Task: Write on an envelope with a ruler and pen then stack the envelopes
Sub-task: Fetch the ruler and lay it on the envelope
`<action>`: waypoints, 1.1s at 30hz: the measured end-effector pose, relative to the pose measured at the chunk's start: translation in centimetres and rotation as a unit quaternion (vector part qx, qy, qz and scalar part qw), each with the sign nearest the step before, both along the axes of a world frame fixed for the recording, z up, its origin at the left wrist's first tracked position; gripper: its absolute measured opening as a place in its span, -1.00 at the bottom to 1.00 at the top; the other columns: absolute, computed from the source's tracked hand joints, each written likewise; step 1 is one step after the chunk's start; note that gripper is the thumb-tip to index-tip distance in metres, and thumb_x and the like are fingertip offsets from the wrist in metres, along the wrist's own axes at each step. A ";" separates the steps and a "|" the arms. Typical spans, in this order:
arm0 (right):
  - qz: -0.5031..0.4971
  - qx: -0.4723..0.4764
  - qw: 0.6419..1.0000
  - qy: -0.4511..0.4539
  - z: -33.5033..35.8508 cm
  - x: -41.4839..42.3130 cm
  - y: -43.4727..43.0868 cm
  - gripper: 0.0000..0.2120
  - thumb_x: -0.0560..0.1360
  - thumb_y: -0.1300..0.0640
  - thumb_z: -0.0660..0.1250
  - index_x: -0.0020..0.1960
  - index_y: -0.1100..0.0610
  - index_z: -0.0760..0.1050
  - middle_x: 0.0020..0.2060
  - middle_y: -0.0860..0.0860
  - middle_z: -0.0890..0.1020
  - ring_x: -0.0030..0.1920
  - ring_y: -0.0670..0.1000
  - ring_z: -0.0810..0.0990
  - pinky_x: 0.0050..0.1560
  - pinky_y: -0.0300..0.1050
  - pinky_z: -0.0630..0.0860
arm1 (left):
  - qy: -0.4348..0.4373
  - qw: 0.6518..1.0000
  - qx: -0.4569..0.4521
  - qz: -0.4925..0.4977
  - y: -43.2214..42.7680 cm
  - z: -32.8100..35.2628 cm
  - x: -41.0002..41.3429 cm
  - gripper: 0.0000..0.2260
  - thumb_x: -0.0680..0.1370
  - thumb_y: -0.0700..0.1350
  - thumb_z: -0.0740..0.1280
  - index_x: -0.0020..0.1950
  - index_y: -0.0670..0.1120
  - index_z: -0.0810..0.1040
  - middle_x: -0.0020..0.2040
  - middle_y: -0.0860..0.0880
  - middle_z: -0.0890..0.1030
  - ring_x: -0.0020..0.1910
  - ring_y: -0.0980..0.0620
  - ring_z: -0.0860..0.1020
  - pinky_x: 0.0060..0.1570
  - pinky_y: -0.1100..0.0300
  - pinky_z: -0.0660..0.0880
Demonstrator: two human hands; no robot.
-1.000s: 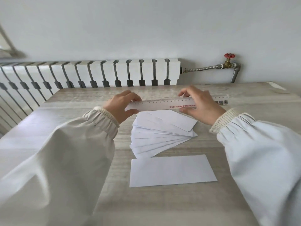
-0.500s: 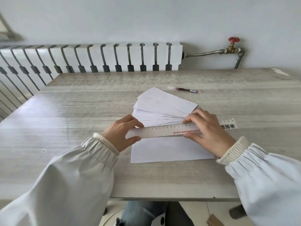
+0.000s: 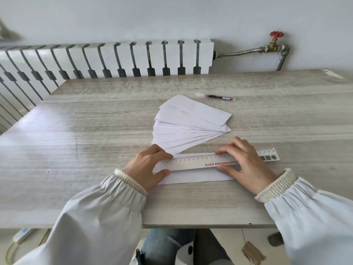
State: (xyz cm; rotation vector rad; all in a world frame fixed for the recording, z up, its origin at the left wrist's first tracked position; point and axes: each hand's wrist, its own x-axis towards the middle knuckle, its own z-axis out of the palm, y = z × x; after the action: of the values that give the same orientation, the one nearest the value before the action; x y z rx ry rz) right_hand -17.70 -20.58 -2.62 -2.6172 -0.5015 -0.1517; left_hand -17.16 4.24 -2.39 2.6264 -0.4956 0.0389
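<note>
we record a pale wood-grain table (image 3: 95, 142) set against a white radiator (image 3: 114, 58). a single white envelope (image 3: 194, 175) lies flat near the table's front edge. a long pale ruler (image 3: 206, 162) lies lengthwise across the envelope's upper part, its right end with printed codes reaching past the envelope onto the table.

the left hand (image 3: 147, 168) pinches the ruler's left end, thumb at the near edge and index finger at the far edge, the remaining fingers curled under. the right hand (image 3: 246, 165) grips the ruler toward its right, fingers bent over the far edge and thumb laid on the near edge; the hand covers that stretch of the ruler. we cannot tell whether the ruler rests fully on the envelope or is held just clear of it.

behind the ruler, a fanned pile of white envelopes (image 3: 189, 127) lies spread on the table, its near corner just beside the left index finger. a red pen (image 3: 215, 96) lies farther back, apart from the pile, untouched. both forearms wear light sleeves (image 3: 99, 217) with ribbed cuffs.
</note>
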 end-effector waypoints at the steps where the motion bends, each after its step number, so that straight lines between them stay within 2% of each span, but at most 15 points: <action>1: 0.002 0.008 1.000 0.005 0.0 0.0 0.0 -0.68 0.38 0.10 0.42 0.10 0.15 0.53 -0.01 0.05 0.47 0.06 0.05 0.43 0.16 -0.16 0.25 | 0.000 1.000 -0.005 -0.002 -0.1 -0.1 0.0 -0.68 0.42 -0.13 0.37 0.17 -0.05 0.52 0.11 -0.02 0.52 0.08 0.01 0.51 0.06 0.27 0.36; 7: 0.005 0.037 0.999 0.021 -0.2 -0.3 0.0 -0.66 0.37 0.08 0.43 0.11 0.13 0.53 -0.01 0.02 0.47 0.06 0.02 0.42 0.16 -0.21 0.26 | -0.001 1.000 -0.028 0.008 -0.5 -0.4 -0.3 -0.70 0.41 -0.12 0.40 0.13 -0.06 0.55 0.09 -0.02 0.54 0.03 0.06 0.49 0.00 0.37 0.27; 15: 0.004 0.034 0.999 0.008 -0.7 -0.6 -0.1 -0.69 0.37 0.15 0.43 0.10 0.17 0.56 -0.05 0.07 0.51 0.03 0.04 0.46 0.16 -0.13 0.32 | -0.023 0.998 -0.048 0.042 -0.7 -1.0 -0.7 -0.74 0.40 -0.11 0.41 0.08 -0.03 0.58 0.08 -0.01 0.57 0.08 -0.02 0.50 0.07 0.26 0.32; 21: 0.001 0.034 0.999 -0.001 -0.8 -0.5 0.0 -0.72 0.40 0.18 0.40 0.11 0.18 0.56 -0.04 0.08 0.51 0.04 0.04 0.46 0.16 -0.07 0.34 | -0.033 0.996 -0.067 0.052 -0.8 -1.4 -0.7 -0.76 0.39 -0.14 0.42 0.05 -0.04 0.60 0.07 0.00 0.59 0.07 -0.01 0.50 0.05 0.26 0.30; 33: -0.009 0.022 1.000 0.003 -1.1 -0.6 0.0 -0.72 0.44 0.25 0.33 0.14 0.16 0.53 0.00 0.05 0.48 0.06 0.00 0.43 0.19 -0.16 0.25 | -0.050 0.996 -0.064 0.044 -0.9 -1.6 -0.9 -0.79 0.39 -0.15 0.38 0.02 -0.07 0.61 0.04 -0.01 0.60 0.04 -0.03 0.50 0.07 0.21 0.30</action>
State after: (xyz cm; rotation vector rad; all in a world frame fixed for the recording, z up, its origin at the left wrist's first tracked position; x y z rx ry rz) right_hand -18.31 -20.59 -3.74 -2.5802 -0.4671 -0.1600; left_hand -18.04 3.36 -4.00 2.5267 -0.3959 0.2231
